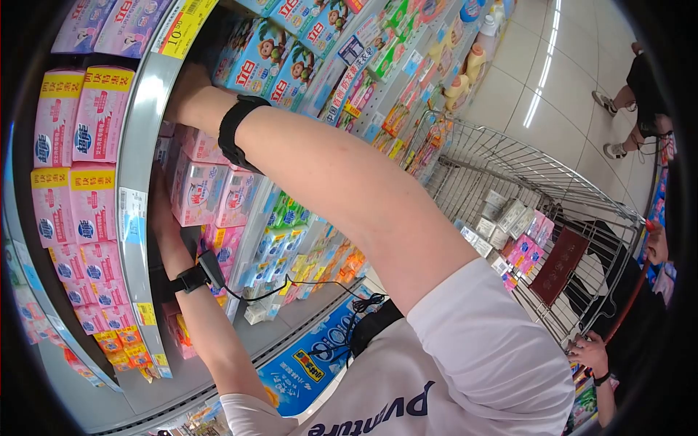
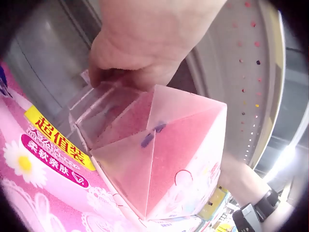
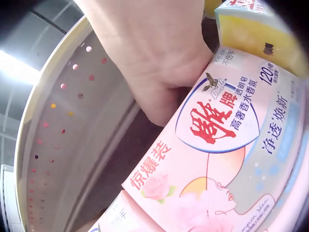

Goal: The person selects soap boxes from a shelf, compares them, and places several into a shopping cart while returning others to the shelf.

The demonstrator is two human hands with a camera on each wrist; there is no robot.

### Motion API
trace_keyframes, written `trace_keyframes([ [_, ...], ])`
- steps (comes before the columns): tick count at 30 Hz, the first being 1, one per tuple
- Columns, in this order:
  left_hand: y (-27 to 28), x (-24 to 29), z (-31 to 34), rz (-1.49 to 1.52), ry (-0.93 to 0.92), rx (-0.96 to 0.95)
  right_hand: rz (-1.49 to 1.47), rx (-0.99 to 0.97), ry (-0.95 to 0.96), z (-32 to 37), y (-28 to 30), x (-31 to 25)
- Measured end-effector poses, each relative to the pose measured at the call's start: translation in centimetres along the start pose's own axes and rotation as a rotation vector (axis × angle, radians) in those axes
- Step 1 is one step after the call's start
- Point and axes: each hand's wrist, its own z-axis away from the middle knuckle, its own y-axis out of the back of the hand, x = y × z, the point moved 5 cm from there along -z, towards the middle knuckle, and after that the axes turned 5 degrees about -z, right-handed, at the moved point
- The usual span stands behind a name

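Both arms reach into a shelf of packed soaps. In the head view my right hand point(image 1: 190, 91) is deep behind the shelf lip, above the pink soap packs point(image 1: 200, 190). The right wrist view shows it over the back edge of a pink transparent-soap pack point(image 3: 217, 125), fingers hidden behind the pack. My left hand point(image 1: 161, 207) is lower, between the shelf lip and the same stack. In the left wrist view it bends down at the end of a clear-wrapped pink soap pack point(image 2: 188, 140), fingertips hidden; I cannot tell whether it grips the pack.
The curved shelf lip point(image 1: 142, 156) with price tags runs close beside both hands. Blue boxes point(image 1: 251, 58) sit beyond the right hand. A wire shopping cart point(image 1: 509, 145) holding packs stands at right, with people near it. A cable point(image 1: 254, 298) trails from the left wrist.
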Motion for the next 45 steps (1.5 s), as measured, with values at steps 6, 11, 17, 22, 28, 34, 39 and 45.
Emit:
trace_keyframes([
  [6, 1.2, -1.9, -2.2, 0.272, -0.186, -0.288, 0.048, 0.245, 0.082, 1.4, 0.2, -0.8],
  [11, 2.9, -1.6, 3.0, 0.009, -0.034, -0.135, 0.051, 0.676, 0.385, 16.8, 7.6, -1.9],
  [17, 1.0, 4.6, 16.4, -0.54, -0.209, 0.207, 0.09, 0.225, 0.132, 39.8, 10.3, 13.4],
  [22, -0.8, 0.4, 23.3, -0.309, -0.252, 0.181, 0.428, 0.603, -0.901, 65.0, 21.3, 33.5],
  [28, -10.0, -1.6, 27.4, -0.2, -0.161, -0.44, 0.489, 0.31, -1.781, 85.3, 23.8, 43.1],
  [34, -14.7, -1.2, 29.5, -0.247, -0.076, -0.652, 0.442, 0.133, -2.019, 87.1, 20.4, 43.4],
  [39, -15.7, -0.6, 30.0, -0.328, -0.03, -0.731, 0.512, 0.233, -2.071, 89.6, 19.4, 47.1],
  [45, -16.3, 0.5, 30.1, -0.377, -0.078, -0.75, 0.302, 0.454, -1.998, 88.0, 23.0, 45.7],
])
